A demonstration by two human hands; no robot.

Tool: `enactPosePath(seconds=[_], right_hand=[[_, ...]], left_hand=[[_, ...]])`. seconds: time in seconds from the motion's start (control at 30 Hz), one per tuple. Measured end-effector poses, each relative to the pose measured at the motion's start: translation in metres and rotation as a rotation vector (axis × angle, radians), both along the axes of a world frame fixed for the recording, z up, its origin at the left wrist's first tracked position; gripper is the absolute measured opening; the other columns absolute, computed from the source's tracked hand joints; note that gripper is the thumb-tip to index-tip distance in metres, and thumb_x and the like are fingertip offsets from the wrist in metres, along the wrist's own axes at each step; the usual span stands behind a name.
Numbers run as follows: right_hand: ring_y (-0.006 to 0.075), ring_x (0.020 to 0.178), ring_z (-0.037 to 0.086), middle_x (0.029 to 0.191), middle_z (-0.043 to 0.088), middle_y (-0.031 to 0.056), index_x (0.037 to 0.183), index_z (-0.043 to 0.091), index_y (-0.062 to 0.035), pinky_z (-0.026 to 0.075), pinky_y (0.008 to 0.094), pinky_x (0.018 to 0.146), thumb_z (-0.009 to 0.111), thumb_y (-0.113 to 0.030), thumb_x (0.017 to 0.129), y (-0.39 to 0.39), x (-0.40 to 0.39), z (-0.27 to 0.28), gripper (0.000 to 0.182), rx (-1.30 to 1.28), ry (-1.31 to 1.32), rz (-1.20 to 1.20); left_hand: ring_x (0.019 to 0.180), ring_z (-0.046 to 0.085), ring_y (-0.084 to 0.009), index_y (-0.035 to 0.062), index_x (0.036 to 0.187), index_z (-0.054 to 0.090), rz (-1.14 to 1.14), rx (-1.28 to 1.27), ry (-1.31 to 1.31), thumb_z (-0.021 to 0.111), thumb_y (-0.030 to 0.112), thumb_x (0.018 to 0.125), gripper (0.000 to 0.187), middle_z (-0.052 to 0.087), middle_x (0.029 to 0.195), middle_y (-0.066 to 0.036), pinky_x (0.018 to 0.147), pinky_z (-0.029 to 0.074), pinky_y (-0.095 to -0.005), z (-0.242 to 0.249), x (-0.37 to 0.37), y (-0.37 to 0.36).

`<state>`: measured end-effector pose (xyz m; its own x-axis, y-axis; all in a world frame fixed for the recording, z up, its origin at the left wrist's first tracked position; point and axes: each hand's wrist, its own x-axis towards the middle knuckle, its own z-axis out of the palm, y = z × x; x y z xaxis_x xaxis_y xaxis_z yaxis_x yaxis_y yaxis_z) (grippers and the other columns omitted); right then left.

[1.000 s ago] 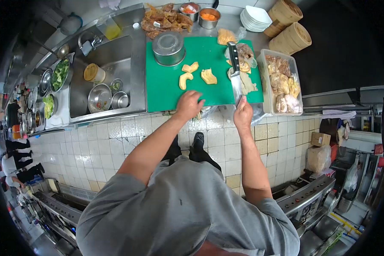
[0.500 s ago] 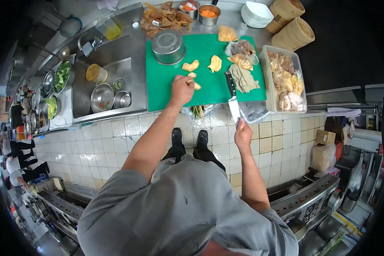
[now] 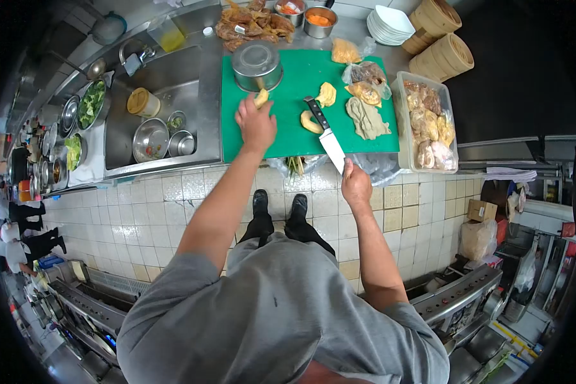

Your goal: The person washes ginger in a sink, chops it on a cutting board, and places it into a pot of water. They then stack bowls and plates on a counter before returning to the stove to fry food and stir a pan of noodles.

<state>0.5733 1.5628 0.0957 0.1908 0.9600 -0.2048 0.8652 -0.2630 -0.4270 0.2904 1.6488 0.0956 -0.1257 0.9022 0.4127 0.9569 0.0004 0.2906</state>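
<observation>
My left hand (image 3: 257, 125) is over the left part of the green cutting board (image 3: 288, 144), its fingers closed on a pale yellow piece of food (image 3: 261, 98) beside the metal pot (image 3: 256, 64). In my right hand (image 3: 356, 184), at the board's front edge, is a kitchen knife (image 3: 332, 148). I grip it by the blade end, and its black handle points away from me over the board. Near the handle lies a curved yellow piece (image 3: 310, 122), partly covered by it. Another yellow piece (image 3: 326, 95) rests farther back.
A grey cloth (image 3: 367, 119) and bagged food (image 3: 365, 82) are at the board's right. Beyond stands a plastic tub (image 3: 399, 128) of bagged meat. The sink (image 3: 118, 137) with bowls is at left. Bamboo steamers (image 3: 441, 57) and stacked white plates (image 3: 390, 25) stand at the back.
My left hand has moved left and away from me toward the pot, with a yellow piece in it. The knife in my right hand has shifted left, its handle now over another yellow piece.
</observation>
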Motion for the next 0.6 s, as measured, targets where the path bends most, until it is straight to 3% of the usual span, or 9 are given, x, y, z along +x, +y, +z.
enactPosePath(seconds=[0.07, 0.13, 0.3, 0.37, 0.43, 0.5, 0.6], right_hand=[[0.0489, 0.084, 0.064, 0.084, 0.067, 0.0269, 0.088, 0.069, -0.0040, 0.048, 0.0585, 0.073, 0.034, -0.048, 0.103, 0.003, 0.002, -0.005, 0.059, 0.006, 0.008, -0.003], [0.0489, 0.085, 0.064, 0.085, 0.068, 0.0272, 0.087, 0.069, -0.0036, 0.048, 0.0584, 0.075, 0.034, -0.048, 0.104, 0.004, 0.003, -0.007, 0.059, 0.018, 0.061, -0.032], [0.0490, 0.083, 0.064, 0.084, 0.068, 0.0266, 0.085, 0.069, -0.0025, 0.048, 0.0581, 0.074, 0.035, -0.047, 0.104, 0.012, -0.005, 0.002, 0.059, 0.038, 0.039, -0.024], [0.0490, 0.082, 0.064, 0.083, 0.068, 0.0264, 0.084, 0.069, -0.0024, 0.048, 0.0580, 0.074, 0.035, -0.047, 0.104, 0.010, -0.010, 0.001, 0.059, 0.024, 0.019, -0.017], [0.0489, 0.082, 0.065, 0.084, 0.068, 0.0265, 0.084, 0.069, -0.0031, 0.049, 0.0585, 0.073, 0.035, -0.048, 0.103, 0.011, -0.012, -0.005, 0.059, 0.053, 0.015, 0.022], [0.0488, 0.081, 0.065, 0.083, 0.068, 0.0263, 0.084, 0.069, -0.0033, 0.049, 0.0590, 0.072, 0.035, -0.048, 0.103, 0.009, -0.018, -0.008, 0.060, 0.049, -0.013, 0.009], [0.0491, 0.078, 0.064, 0.081, 0.067, 0.0264, 0.084, 0.069, -0.0030, 0.048, 0.0599, 0.069, 0.036, -0.049, 0.103, 0.005, -0.024, -0.005, 0.059, 0.056, -0.042, 0.001]], left_hand=[[0.112, 0.056, -0.0334, 0.0155, 0.114, 0.070, -0.084, -0.213, -0.143, 0.076, 0.017, 0.077, 0.038, 0.056, 0.126, -0.015, 0.095, 0.045, -0.0446, 0.009, 0.022, -0.023], [0.110, 0.057, -0.0319, 0.0187, 0.112, 0.072, -0.338, -0.140, -0.370, 0.075, 0.016, 0.079, 0.033, 0.058, 0.124, -0.013, 0.091, 0.046, -0.0448, -0.007, 0.051, -0.029], [0.108, 0.059, -0.0336, 0.0198, 0.116, 0.071, -0.292, -0.064, -0.365, 0.072, 0.008, 0.080, 0.038, 0.063, 0.117, -0.012, 0.090, 0.049, -0.0452, -0.031, 0.055, 0.018], [0.107, 0.059, -0.0352, 0.0187, 0.119, 0.070, -0.400, -0.087, -0.438, 0.071, 0.004, 0.080, 0.041, 0.063, 0.118, -0.014, 0.092, 0.049, -0.0433, -0.033, 0.043, 0.027], [0.109, 0.058, -0.0360, 0.0139, 0.117, 0.069, -0.421, -0.052, -0.496, 0.070, 0.001, 0.080, 0.039, 0.063, 0.115, -0.015, 0.094, 0.048, -0.0422, -0.033, 0.033, 0.019], [0.110, 0.058, -0.0361, 0.0081, 0.112, 0.067, -0.218, -0.040, -0.533, 0.069, 0.000, 0.080, 0.033, 0.062, 0.114, -0.016, 0.095, 0.048, -0.0420, -0.037, 0.025, 0.000], [0.110, 0.057, -0.0360, 0.0045, 0.103, 0.066, -0.215, -0.024, -0.557, 0.070, 0.000, 0.079, 0.025, 0.060, 0.115, -0.017, 0.095, 0.048, -0.0416, -0.036, 0.020, -0.028]])
